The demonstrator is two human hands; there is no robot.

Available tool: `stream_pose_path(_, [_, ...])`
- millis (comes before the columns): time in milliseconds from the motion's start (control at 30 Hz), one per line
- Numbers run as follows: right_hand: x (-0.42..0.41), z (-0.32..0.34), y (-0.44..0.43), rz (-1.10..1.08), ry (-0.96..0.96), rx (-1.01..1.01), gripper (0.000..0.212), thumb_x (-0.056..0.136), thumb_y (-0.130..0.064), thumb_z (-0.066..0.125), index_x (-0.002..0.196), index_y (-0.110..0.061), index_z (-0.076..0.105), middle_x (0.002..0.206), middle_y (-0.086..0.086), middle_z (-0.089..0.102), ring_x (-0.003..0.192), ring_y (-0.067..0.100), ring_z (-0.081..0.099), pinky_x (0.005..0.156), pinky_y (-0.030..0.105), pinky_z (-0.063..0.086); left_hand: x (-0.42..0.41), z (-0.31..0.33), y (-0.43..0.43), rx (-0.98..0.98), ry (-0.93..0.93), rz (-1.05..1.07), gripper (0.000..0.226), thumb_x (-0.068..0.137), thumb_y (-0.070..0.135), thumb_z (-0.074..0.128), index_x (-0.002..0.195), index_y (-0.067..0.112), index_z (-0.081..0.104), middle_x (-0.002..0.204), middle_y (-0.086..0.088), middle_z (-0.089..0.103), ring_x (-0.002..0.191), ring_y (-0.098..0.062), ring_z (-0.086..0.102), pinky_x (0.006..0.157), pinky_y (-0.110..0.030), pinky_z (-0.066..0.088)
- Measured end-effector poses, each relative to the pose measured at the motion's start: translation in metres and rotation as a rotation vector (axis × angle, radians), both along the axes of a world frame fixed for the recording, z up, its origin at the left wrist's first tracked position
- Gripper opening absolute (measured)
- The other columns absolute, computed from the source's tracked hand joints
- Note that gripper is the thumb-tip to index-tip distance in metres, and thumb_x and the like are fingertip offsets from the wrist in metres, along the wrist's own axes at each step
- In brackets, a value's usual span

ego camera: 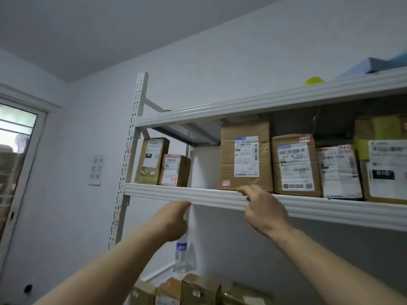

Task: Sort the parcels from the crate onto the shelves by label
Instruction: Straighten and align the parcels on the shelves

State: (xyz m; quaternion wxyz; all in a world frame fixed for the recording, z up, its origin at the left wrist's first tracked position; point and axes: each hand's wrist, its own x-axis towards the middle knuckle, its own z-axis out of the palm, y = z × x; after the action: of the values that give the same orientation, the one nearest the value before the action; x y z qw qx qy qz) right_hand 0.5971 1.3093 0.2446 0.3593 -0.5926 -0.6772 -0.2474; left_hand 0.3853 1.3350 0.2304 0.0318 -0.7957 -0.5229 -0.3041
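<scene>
Box [244,155]: brown cardboard, upright at the front edge of the shelf [198,193], first in a row of parcels.
Right hand [262,208]: at the shelf's edge; forefinger straight, tip at the box's bottom edge, other fingers bent, clasping nothing.
Left hand [174,221]: just under the shelf's edge, left of the box; fingers face away, so I cannot tell their state.

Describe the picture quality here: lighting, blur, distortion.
Head view: dim, bluish light, brightest at the window; the wide-angle lens bows and tilts the shelf rail; the parcel labels are soft, small print unreadable; the lower parcels at the bottom edge are blurriest.
</scene>
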Motion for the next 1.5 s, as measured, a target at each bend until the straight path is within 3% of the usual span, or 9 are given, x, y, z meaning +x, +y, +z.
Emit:
stream_pose_path(200, [0.028, 0.061, 0.027, -0.122, 0.113, 0.264, 0.045, 0.089, -0.002, 0.046, 0.132, -0.017, 0.051, 0.128, 0.006, 0.057, 0.112, 0.027, 0.054, 0.087, 0.039, 0.049, 0.033, 0.043, 0.062, 0.072, -0.245, -0.08, 0.058, 0.087, -0.009, 0.04, 0.141, 0.011, 0.044, 0.135, -0.007, 0.054, 0.126, -0.021, 0.048, 0.103, -0.027, 0.038])
stream_pose_path(333, [0.034, 0.091, 0.045, -0.331, 0.107, 0.319, 0.053, 0.092, -0.014, 0.047, 0.144, -0.013, 0.034, 0.145, 0.011, 0.041, 0.135, 0.03, 0.03, 0.11, 0.04, 0.024, 0.054, 0.057, 0.092, 0.053, -0.295, -0.153, 0.056, 0.09, -0.006, 0.04, 0.143, 0.01, 0.04, 0.141, -0.008, 0.049, 0.131, -0.023, 0.045, 0.107, -0.03, 0.036])
stream_pose_path(467, [0.035, 0.123, 0.064, -0.466, 0.116, 0.325, 0.062, 0.094, -0.02, 0.044, 0.15, -0.011, 0.017, 0.155, 0.011, 0.025, 0.145, 0.027, 0.008, 0.117, 0.045, 0.006, 0.077, 0.076, 0.117, 0.032, -0.412, -0.251, 0.053, 0.094, 0.008, 0.049, 0.145, 0.007, 0.032, 0.143, -0.011, 0.045, 0.131, -0.025, 0.043, 0.105, -0.034, 0.037])
stream_pose_path(700, [0.025, 0.147, 0.09, -0.671, 0.103, 0.232, 0.072, 0.091, -0.027, 0.046, 0.15, -0.006, 0.011, 0.147, 0.017, 0.038, 0.145, 0.028, 0.013, 0.117, 0.047, -0.011, 0.103, 0.095, 0.146, -0.056, -0.569, -0.493, 0.043, 0.086, 0.019, 0.063, 0.123, 0.01, 0.044, 0.118, -0.008, 0.06, 0.104, -0.023, 0.059, 0.09, -0.036, 0.051])
stream_pose_path(900, [-0.004, 0.144, 0.111, -0.631, 0.013, 0.34, 0.075, 0.09, -0.03, 0.053, 0.148, -0.004, 0.014, 0.141, 0.019, 0.045, 0.134, 0.032, 0.035, 0.113, 0.04, 0.017, 0.096, 0.094, 0.172, 0.007, -0.519, -0.498, 0.082, 0.081, 0.025, 0.069, 0.143, 0.005, 0.019, 0.127, -0.019, 0.052, 0.108, -0.037, 0.058, 0.09, -0.048, 0.051])
stream_pose_path(1033, [-0.027, 0.135, 0.124, -0.375, 0.18, 0.307, 0.082, 0.091, -0.023, 0.06, 0.151, -0.006, 0.006, 0.136, 0.017, 0.051, 0.121, 0.034, 0.051, 0.085, 0.036, 0.043, 0.077, 0.092, 0.19, 0.015, -0.581, -0.466, 0.085, 0.078, 0.024, 0.072, 0.143, 0.007, 0.02, 0.132, -0.018, 0.05, 0.116, -0.034, 0.053, 0.094, -0.047, 0.049])
stream_pose_path(1233, [-0.035, 0.098, 0.157, -0.24, 0.425, 0.099, 0.069, 0.075, -0.026, 0.078, 0.13, -0.007, 0.04, 0.131, 0.013, 0.055, 0.117, 0.032, 0.054, 0.092, 0.036, 0.045, 0.045, 0.08, 0.214, 0.111, -0.523, -0.371, 0.081, 0.085, 0.027, 0.066, 0.147, 0.012, 0.016, 0.136, -0.016, 0.041, 0.125, -0.032, 0.044, 0.105, -0.042, 0.039])
stream_pose_path(1367, [-0.041, 0.075, 0.168, -0.242, 0.51, -0.107, 0.086, 0.07, -0.029, 0.083, 0.133, 0.0, 0.031, 0.134, 0.014, 0.051, 0.121, 0.029, 0.051, 0.093, 0.033, 0.043, 0.037, 0.059, 0.221, 0.148, -0.402, -0.344, 0.069, 0.088, 0.025, 0.06, 0.145, 0.014, 0.023, 0.139, -0.012, 0.036, 0.128, -0.029, 0.041, 0.106, -0.038, 0.038])
stream_pose_path(1500, [-0.049, 0.072, 0.175, -0.279, 0.434, -0.136, 0.078, 0.075, -0.032, 0.079, 0.129, -0.001, 0.033, 0.132, 0.015, 0.052, 0.119, 0.029, 0.053, 0.095, 0.036, 0.045, 0.033, 0.049, 0.229, 0.177, -0.349, -0.273, 0.058, 0.091, 0.033, 0.052, 0.141, 0.013, 0.03, 0.137, -0.013, 0.038, 0.123, -0.032, 0.044, 0.103, -0.041, 0.041])
